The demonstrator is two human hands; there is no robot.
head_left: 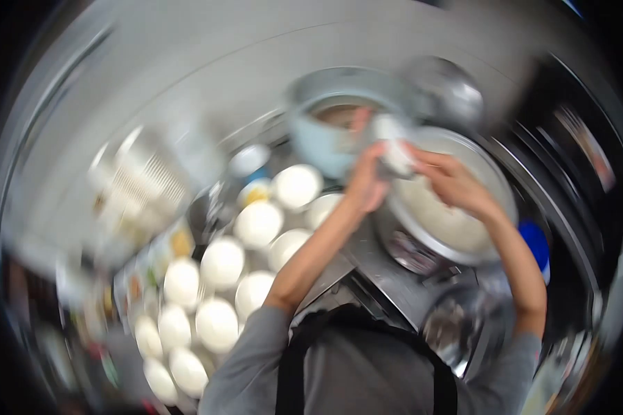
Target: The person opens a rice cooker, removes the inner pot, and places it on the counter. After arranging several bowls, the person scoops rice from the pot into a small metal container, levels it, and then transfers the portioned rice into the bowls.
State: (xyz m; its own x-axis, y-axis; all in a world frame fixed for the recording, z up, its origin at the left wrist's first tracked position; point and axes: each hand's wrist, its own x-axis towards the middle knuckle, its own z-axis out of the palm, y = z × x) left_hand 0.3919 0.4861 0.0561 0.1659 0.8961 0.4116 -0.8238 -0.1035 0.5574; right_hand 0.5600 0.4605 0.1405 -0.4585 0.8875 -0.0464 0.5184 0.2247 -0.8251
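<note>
Both my hands are raised over the counter, smeared by motion. My left hand (pixel 369 181) and my right hand (pixel 453 183) are closed around a white object (pixel 394 144) with greyish sides, tilted between them. Blur hides its exact kind. It is held above the left rim of a large metal pot (pixel 387 211) with whitish contents (pixel 441 211). Just behind my left hand stands a light blue pot (pixel 308 135) with brownish contents. Several round white bowls (pixel 259 225) are spread to the left of my left forearm.
A shiny metal lid or bowl (pixel 453 93) sits behind the large pot. A metal bowl (pixel 453 325) is near my right elbow, close to a blue item (pixel 534 250). White ribbed stacks (pixel 145 181) stand at the far left, and a small yellow-and-white container (pixel 255 193) sits behind the bowls.
</note>
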